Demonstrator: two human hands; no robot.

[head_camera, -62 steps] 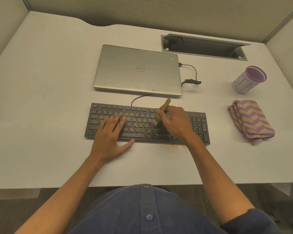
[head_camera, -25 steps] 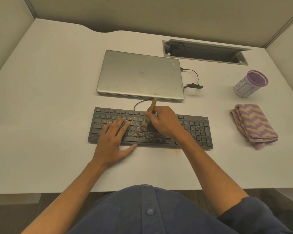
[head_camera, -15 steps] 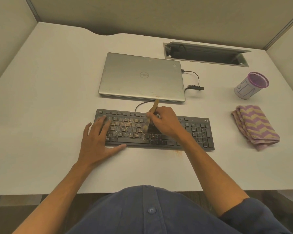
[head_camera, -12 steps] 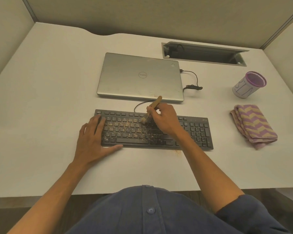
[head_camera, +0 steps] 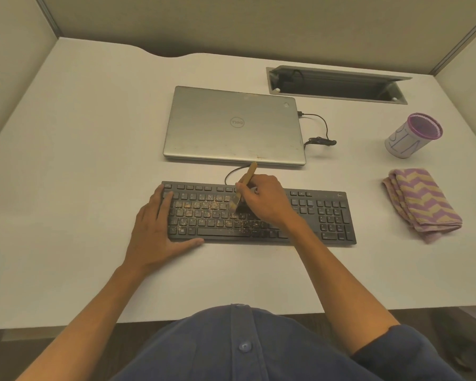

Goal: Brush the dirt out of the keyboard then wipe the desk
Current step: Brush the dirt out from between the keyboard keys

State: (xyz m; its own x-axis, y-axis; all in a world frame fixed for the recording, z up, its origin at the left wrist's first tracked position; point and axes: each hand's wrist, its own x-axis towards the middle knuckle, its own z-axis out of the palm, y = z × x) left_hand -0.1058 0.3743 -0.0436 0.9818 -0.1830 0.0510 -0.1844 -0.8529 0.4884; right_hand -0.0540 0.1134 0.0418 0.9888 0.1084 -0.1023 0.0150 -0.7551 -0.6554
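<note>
Laptop (head_camera: 232,125): closed, silver, a round Dell logo on the lid, seen upside down; it lies on the desk (head_camera: 66,160) just beyond the keyboard.
Cup (head_camera: 400,138): white with a purple rim, far right; purple strokes drawn on its side, not legible.
Keyboard (head_camera: 322,213): black, lying across the middle of the desk, brown crumbs scattered over its left and middle keys; a small mark at its far right corner is too small to read.
Right hand (head_camera: 264,200): fingers curled round a wooden-handled brush (head_camera: 245,182), over the middle of the keyboard; the handle tilts up and away toward the laptop, the bristles are down on the keys.
Left hand (head_camera: 155,232): flat, fingers straight, resting on the keyboard's left end, thumb stretched along its near edge; it holds nothing.
Cloth (head_camera: 422,203): folded, purple and yellow zigzag, right of the keyboard, well apart from both hands.
Cable (head_camera: 320,133): black, plugged into the laptop's right side.
Slot (head_camera: 338,83): grey cable opening at the far side of the desk.
</note>
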